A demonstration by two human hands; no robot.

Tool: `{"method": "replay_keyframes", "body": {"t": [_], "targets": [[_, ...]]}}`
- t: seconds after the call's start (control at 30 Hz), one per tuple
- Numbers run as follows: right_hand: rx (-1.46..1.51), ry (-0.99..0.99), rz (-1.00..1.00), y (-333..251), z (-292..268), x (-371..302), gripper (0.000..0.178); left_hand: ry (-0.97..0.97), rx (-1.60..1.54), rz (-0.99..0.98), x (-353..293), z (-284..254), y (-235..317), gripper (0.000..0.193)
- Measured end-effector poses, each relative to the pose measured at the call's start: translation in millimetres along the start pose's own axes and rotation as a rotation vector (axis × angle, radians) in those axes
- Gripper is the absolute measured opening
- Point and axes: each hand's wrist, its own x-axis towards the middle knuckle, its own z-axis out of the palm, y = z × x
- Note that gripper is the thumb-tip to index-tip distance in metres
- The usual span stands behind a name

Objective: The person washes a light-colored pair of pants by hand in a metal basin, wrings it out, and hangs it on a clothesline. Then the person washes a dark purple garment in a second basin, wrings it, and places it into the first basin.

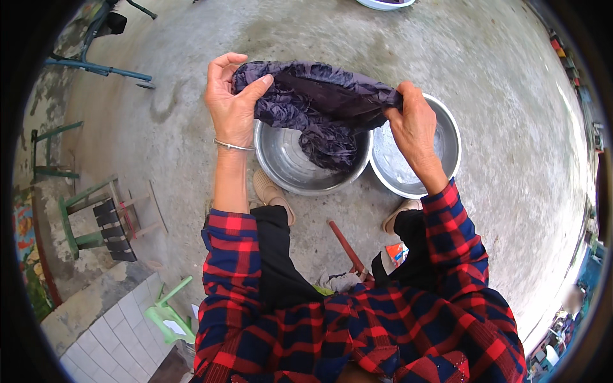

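Observation:
A dark purple, crumpled piece of wet-looking cloth [313, 96] is stretched between my two hands. My left hand [231, 102] grips its left end, thumb on top of the edge. At the right end, my right hand [412, 124] pinches the cloth between thumb and fingers. The lower part of the cloth hangs into a metal basin [274, 159] in front of my feet. Touching that basin on the right is a second metal basin [450, 150] with cloudy, sudsy water in it, partly hidden by my right hand.
Around me lies a concrete floor [511, 166]. On the left stand a green-framed chair [96, 217] and blue metal legs [102, 67]. A light green plastic stool [167, 316] is at lower left. Between my legs are a red bar [345, 242] and an orange packet [396, 254]. A pale basin [386, 4] sits far ahead.

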Motion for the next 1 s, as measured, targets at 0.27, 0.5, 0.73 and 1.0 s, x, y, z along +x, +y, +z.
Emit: {"method": "replay_keyframes", "body": {"t": [0.27, 0.5, 0.73, 1.0], "targets": [[0.76, -0.043, 0.368, 38.5, 14.8, 9.7, 0.027, -0.228, 0.63, 0.006, -2.0, 3.2, 4.5, 0.058], [0.749, 0.015, 0.277, 31.2, 3.5, 14.7, 0.023, -0.036, 0.625, -0.015, 5.5, -15.4, -19.7, 0.033], [0.145, 0.17, -0.015, 13.0, -8.3, 10.4, 0.027, 0.048, 0.419, -0.122, 8.5, -32.4, -17.2, 0.028], [0.323, 0.113, 0.131, 33.5, -7.6, 19.3, 0.015, -0.213, 0.006, -0.458, 6.2, -24.3, -6.6, 0.026]]}}
